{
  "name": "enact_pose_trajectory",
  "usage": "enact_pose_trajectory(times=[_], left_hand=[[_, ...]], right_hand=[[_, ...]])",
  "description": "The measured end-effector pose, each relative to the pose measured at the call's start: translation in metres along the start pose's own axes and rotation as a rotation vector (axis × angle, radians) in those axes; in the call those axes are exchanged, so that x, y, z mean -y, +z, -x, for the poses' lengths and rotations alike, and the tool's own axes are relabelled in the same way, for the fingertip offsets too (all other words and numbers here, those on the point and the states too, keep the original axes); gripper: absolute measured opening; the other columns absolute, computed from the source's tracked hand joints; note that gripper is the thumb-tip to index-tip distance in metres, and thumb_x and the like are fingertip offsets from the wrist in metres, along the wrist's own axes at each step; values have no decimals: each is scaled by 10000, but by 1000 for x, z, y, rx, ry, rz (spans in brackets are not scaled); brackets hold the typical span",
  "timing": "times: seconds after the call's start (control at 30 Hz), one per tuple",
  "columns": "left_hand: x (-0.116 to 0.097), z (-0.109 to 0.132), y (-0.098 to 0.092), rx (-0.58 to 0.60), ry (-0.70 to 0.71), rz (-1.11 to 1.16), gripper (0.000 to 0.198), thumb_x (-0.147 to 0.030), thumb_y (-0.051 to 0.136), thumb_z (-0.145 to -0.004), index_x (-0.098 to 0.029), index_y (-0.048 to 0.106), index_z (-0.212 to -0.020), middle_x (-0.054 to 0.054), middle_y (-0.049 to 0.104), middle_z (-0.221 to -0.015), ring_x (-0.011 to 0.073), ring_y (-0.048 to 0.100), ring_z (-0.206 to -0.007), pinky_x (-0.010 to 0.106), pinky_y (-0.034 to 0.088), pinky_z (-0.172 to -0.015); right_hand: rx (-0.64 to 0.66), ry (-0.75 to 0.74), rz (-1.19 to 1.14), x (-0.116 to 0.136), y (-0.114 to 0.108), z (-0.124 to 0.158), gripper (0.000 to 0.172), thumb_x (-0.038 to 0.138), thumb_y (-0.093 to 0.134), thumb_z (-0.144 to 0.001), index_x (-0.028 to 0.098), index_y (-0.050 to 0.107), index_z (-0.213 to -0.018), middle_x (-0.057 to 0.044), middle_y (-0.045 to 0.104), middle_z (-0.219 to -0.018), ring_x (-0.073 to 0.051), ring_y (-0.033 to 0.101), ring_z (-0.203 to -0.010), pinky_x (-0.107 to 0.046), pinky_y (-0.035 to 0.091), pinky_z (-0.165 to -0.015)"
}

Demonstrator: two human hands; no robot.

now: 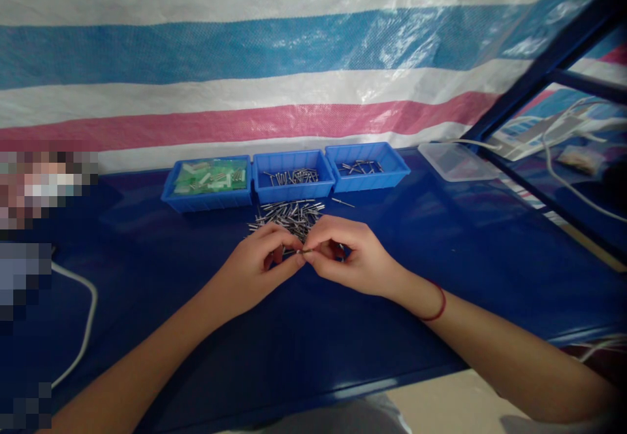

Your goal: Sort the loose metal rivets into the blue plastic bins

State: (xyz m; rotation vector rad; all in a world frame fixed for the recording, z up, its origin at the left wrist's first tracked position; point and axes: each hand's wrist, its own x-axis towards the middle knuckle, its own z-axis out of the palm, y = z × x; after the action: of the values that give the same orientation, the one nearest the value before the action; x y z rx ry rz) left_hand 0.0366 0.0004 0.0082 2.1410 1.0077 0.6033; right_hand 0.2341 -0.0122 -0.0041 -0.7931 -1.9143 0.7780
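Observation:
My left hand (264, 261) and my right hand (353, 254) meet fingertip to fingertip over the blue table. Between them, thumbs and forefingers pinch a small thin metal pin (306, 251), mostly covered by the fingers. Right behind my hands lies a loose heap of similar metal pins (289, 215), partly hidden by my fingers. One stray pin (343, 202) rests to the right of the heap. Beyond it stands the middle blue bin (294, 191), with several pins inside.
The right blue bin (369, 180) holds a few pins; the left blue bin (210, 200) holds green-and-clear bags. A clear plastic lid (458, 162) lies farther right, near a dark metal frame (533, 97). A white cable (91, 316) curves at left. Striped sheeting hangs behind.

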Motion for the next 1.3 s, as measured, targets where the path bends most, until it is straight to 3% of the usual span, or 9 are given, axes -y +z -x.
enact_pose_trajectory(times=[0.13, 0.37, 0.6, 0.73, 0.8, 0.9, 1.03, 1.2, 1.3], left_hand=[[1, 1, 0, -106, 13, 12, 103, -286, 609, -859, -193, 633, -896, 12, 545, -910, 87, 493, -647, 214, 405, -564], [2, 3, 0, -227, 40, 10, 86, -243, 636, -831, -187, 589, -877, 7, 519, -934, 53, 463, -584, 196, 410, -537], [-2, 4, 0, -277, 83, 8, 82, -219, 648, -816, -179, 579, -832, 8, 524, -922, 53, 452, -584, 195, 409, -540], [-3, 4, -1, -271, 70, 2, 114, -253, 660, -810, -185, 575, -844, 11, 536, -920, 64, 469, -600, 198, 411, -539], [-2, 3, -3, -265, 62, -29, 153, -283, 669, -806, -191, 575, -883, 0, 542, -869, 73, 474, -595, 202, 411, -539], [2, 1, -8, -237, 43, -142, 174, -313, 655, -822, -196, 584, -929, -12, 557, -803, 95, 500, -617, 223, 434, -588], [11, 0, -16, -137, 88, -364, 116, -297, 573, -878, -201, 617, -926, 28, 614, -955, 152, 584, -826, 275, 469, -754], [20, 0, -19, -1, 137, -590, 180, -312, 562, -883, -178, 639, -976, 65, 623, -1001, 206, 593, -922, 334, 463, -839], [21, -1, -19, 61, 149, -638, 185, -311, 545, -895, -179, 651, -971, 67, 625, -985, 207, 595, -910, 332, 464, -822]], right_hand=[[-34, -62, 57, 0, -1, 0, 47, 151, 603, -814, 192, 595, -793, 4, 557, -673, -99, 478, -579, -246, 400, -546], [-48, -47, 112, -2, -2, -1, 54, 140, 592, -821, 184, 623, -823, 10, 540, -666, -89, 468, -557, -236, 398, -536], [-42, 2, 105, -2, -1, -1, 52, 163, 597, -834, 182, 645, -836, 12, 549, -661, -85, 462, -551, -228, 392, -529], [-18, 132, 21, -3, 1, -1, 91, 235, 598, -854, 177, 668, -848, -3, 576, -691, -89, 473, -563, -232, 386, -519], [-75, 247, -79, -6, 0, -3, 128, 281, 601, -856, 175, 669, -832, -10, 599, -716, -88, 479, -562, -231, 384, -505], [-292, 395, -203, -18, -10, -9, 179, 350, 628, -830, 176, 660, -798, 15, 552, -641, -78, 442, -516, -220, 347, -460], [-611, 550, -349, -39, -35, -19, 233, 408, 671, -771, 183, 647, -827, 51, 450, -590, -57, 353, -447, -203, 248, -386], [-737, 659, -513, -49, -53, -24, 297, 444, 684, -728, 182, 656, -863, 54, 448, -626, -41, 331, -435, -194, 208, -360], [-684, 694, -571, -46, -48, -22, 272, 409, 652, -749, 166, 666, -869, 47, 460, -636, -37, 339, -438, -191, 212, -367]])
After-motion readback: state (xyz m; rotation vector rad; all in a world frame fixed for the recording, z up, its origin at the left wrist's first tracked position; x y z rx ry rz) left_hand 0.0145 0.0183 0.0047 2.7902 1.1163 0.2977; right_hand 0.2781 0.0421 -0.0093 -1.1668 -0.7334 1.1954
